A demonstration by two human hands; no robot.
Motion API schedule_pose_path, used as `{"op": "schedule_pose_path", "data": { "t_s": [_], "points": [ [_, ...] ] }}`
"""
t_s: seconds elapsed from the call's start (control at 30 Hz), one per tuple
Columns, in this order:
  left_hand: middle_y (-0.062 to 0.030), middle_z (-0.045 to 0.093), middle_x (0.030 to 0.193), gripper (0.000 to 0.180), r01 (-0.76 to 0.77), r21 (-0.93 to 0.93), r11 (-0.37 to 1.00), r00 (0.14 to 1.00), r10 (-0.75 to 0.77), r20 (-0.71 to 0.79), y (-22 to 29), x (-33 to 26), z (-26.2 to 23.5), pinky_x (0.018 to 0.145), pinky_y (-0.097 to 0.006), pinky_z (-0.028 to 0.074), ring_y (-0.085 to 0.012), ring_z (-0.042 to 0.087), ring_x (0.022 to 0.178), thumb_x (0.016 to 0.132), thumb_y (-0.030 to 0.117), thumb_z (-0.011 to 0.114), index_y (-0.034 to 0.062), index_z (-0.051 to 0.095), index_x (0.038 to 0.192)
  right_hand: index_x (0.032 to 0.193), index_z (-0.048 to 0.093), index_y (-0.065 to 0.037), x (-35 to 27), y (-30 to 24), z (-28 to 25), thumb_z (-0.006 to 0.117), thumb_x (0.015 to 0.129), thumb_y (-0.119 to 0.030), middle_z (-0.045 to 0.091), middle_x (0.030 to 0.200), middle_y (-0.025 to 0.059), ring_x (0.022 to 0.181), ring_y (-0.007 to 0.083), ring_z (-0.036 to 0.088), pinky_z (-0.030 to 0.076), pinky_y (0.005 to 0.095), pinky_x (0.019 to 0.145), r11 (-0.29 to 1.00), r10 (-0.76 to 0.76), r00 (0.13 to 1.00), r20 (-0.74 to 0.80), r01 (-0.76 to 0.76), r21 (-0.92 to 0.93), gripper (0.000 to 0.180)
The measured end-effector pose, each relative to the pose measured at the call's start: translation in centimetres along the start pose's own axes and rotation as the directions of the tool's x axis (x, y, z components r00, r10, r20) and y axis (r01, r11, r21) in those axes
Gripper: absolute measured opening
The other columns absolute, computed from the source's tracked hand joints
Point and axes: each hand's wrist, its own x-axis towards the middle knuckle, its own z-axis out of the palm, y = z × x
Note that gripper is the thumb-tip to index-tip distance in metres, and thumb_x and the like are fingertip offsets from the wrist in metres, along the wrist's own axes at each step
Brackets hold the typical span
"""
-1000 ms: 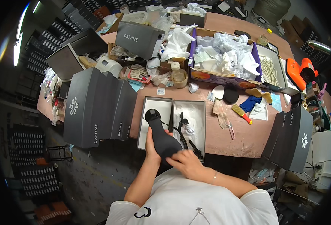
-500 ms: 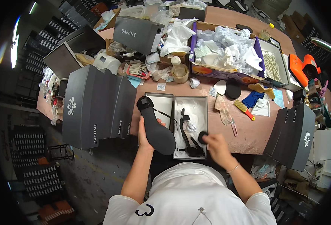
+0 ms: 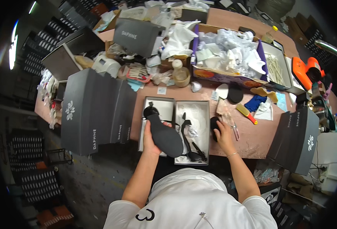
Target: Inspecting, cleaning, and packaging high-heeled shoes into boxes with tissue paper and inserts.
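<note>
Right hand (image 3: 225,137) and black pad (image 3: 214,128) had shifted outward past the box (image 3: 203,111), touching each other, grip impossible to tell. Left hand (image 3: 151,143) was clamped on the shoe (image 3: 166,138), sole up; a loosened hold could have dropped it. Beyond the right hand, a brush (image 3: 246,113) lay on the table (image 3: 248,147); grey floor (image 3: 96,171) spread left of the left hand

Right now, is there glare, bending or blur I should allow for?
Head view: the tube light upper left is blown out, flare beside it; head view: the table looks bowed, the rim black; head view: the held black shoe shows little sole texture, but its outline isn't blurred.
</note>
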Motion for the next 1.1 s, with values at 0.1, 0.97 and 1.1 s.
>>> {"op": "schedule_pose_path", "data": {
  "t_s": [0.1,0.97,1.1],
  "points": [
    [-0.0119,0.064,0.094,0.044,0.016,-0.012,1.0,0.996,-0.015,0.092,0.0,-0.4,0.0,0.09,-0.052,0.049,-0.0307,0.062,0.093,0.092,0.047,0.048,0.0052,0.058,0.102,0.112,0.062,-0.002,-0.3,-1.0,-2.0,0.065,0.083,-0.013,0.059,0.114,0.0187,0.108,0.0356,0.055,0.041,0.0432,0.095,0.996,-0.023,0.999,-0.042,0.027,0.089,0.032],
    [-0.0131,0.064,0.089,0.052,-0.01,0.084,0.996,0.99,-0.002,0.139,-2.9,-4.2,3.3,0.083,-0.04,0.051,-0.0296,0.063,0.085,0.093,0.05,0.043,0.0004,0.059,0.098,0.089,0.065,0.002,7.5,5.3,-9.2,0.062,0.082,-0.016,0.067,0.083,0.0189,0.077,0.0334,0.066,0.051,0.038,0.07,0.971,0.123,0.992,-0.022,-0.116,0.208,0.019],
    [-0.015,0.066,0.088,0.051,0.084,0.163,0.983,0.981,-0.11,0.159,-3.8,-4.3,4.5,0.079,-0.04,0.052,-0.0283,0.064,0.085,0.094,0.049,0.043,0.0011,0.061,0.096,0.105,0.055,-0.004,7.3,3.3,-4.1,0.07,0.078,-0.02,0.06,0.098,0.0172,0.088,0.0333,0.062,0.051,0.0413,0.073,0.989,-0.09,0.995,-0.046,0.084,-0.125,0.035]
  ]
}}
